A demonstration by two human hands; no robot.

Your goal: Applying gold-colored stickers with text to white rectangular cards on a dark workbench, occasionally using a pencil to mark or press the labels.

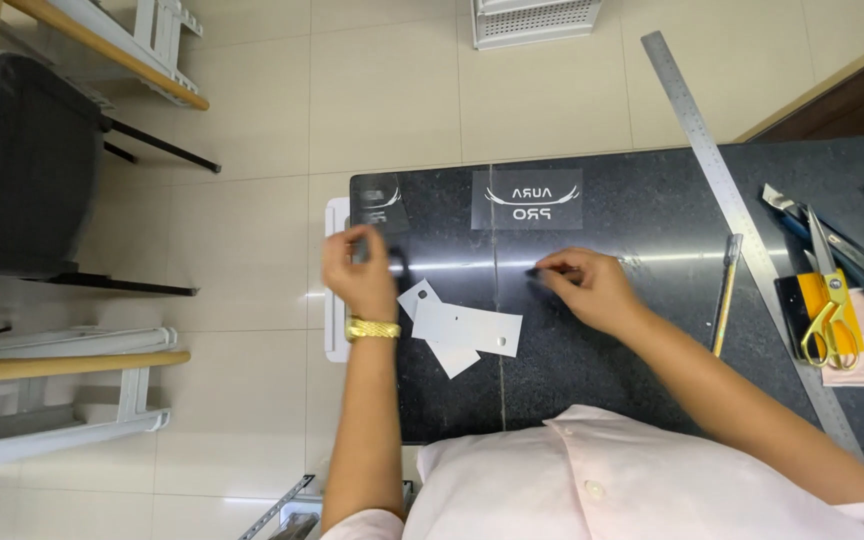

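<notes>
Near the desk's (652, 190) left edge, left hand (360, 272) pinches a clear film sheet (452, 250) flat while right hand (587, 288) fingers pinch a dark tool (544, 270) against it.

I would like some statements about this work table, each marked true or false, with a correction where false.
1. The left hand wears a gold bracelet. True.
2. The scissors have red handles. False: the handles are yellow.
3. A long metal ruler lies slanted across the dark table. True.
4. The white cards lie to the right of the scissors. False: they lie between the two hands, far to the left of the scissors.
5. The right hand rests on the table, fingertips pinched at a small dark thing. True, though what it is cannot be told.
</notes>
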